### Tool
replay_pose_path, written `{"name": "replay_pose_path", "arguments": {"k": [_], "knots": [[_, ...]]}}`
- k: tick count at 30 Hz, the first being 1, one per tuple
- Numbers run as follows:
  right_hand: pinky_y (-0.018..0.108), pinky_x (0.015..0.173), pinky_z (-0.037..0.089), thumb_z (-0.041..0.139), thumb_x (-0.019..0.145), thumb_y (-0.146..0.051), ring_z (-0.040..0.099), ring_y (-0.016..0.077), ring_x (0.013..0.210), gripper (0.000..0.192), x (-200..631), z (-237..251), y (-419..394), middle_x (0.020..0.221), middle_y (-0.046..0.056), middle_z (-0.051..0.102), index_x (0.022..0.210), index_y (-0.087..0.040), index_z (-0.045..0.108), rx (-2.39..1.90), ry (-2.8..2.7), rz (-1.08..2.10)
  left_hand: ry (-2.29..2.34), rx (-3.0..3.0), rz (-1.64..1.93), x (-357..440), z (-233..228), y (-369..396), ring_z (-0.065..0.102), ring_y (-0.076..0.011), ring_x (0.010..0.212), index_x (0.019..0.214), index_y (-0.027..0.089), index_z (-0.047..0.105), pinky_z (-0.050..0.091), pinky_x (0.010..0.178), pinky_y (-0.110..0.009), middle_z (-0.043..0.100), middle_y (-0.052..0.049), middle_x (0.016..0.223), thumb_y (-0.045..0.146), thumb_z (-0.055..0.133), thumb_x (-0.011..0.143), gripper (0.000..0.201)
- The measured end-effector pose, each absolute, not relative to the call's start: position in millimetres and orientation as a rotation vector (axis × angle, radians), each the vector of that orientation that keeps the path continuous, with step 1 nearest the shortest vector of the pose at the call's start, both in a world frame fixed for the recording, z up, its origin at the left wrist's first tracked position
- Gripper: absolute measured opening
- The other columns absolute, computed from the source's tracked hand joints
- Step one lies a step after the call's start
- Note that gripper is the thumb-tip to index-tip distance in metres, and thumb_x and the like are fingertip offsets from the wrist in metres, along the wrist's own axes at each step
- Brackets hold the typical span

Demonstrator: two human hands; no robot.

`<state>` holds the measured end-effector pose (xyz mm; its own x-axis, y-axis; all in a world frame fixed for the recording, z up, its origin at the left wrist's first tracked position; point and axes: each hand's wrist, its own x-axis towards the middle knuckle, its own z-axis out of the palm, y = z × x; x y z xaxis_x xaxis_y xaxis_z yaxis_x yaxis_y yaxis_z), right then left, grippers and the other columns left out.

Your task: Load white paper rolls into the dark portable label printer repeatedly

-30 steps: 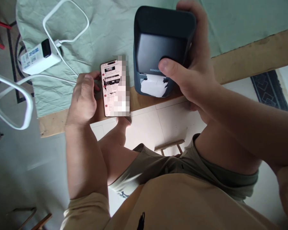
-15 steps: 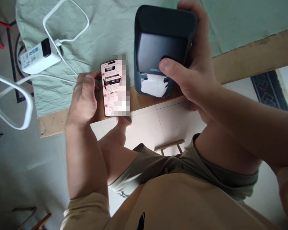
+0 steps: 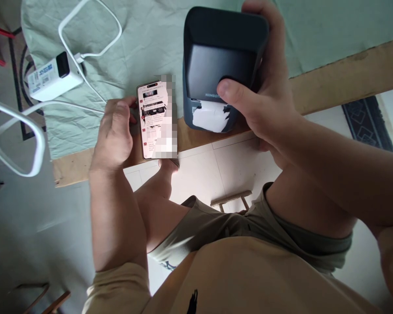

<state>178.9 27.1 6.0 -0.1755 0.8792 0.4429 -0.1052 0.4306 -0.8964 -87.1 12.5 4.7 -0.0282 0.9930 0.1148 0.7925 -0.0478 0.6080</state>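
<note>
A dark blue label printer (image 3: pixel 216 48) stands on the table near its front edge, with a torn white label (image 3: pixel 209 118) hanging from its slot. My right hand (image 3: pixel 265 96) grips the printer from the right side, thumb pressed on its front. A phone (image 3: pixel 153 117) with a lit screen lies at the table's front edge, left of the printer. My left hand (image 3: pixel 113 135) holds the phone by its left side, fingers curled around it.
A wrinkled pale green cloth (image 3: pixel 140 48) covers most of the wooden table (image 3: pixel 343 74). A white power bank (image 3: pixel 52 76) with a looping white cable (image 3: pixel 88 26) lies at the back left. Below are my knees, tiled floor and a small wooden stool (image 3: pixel 231 199).
</note>
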Motion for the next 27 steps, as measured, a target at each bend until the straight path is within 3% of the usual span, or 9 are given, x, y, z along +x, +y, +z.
{"name": "replay_pose_path", "arguments": {"k": [27], "knots": [[0.016, 0.079, 0.052, 0.062, 0.073, -0.025, 0.053, 0.0052, 0.092, 0.055, 178.0, 5.3, 27.3, 0.120, -0.004, 0.044, 0.122, -0.031, 0.036, -0.757, -1.484, 1.023, 1.840, 1.892, 0.726, -86.2, 8.1, 11.2, 0.057, -0.0240, 0.105, 0.120, 0.022, 0.057, 0.040, 0.082, -0.046, 0.057, -0.009, 0.113, 0.056, 0.019, 0.093, 0.058]]}}
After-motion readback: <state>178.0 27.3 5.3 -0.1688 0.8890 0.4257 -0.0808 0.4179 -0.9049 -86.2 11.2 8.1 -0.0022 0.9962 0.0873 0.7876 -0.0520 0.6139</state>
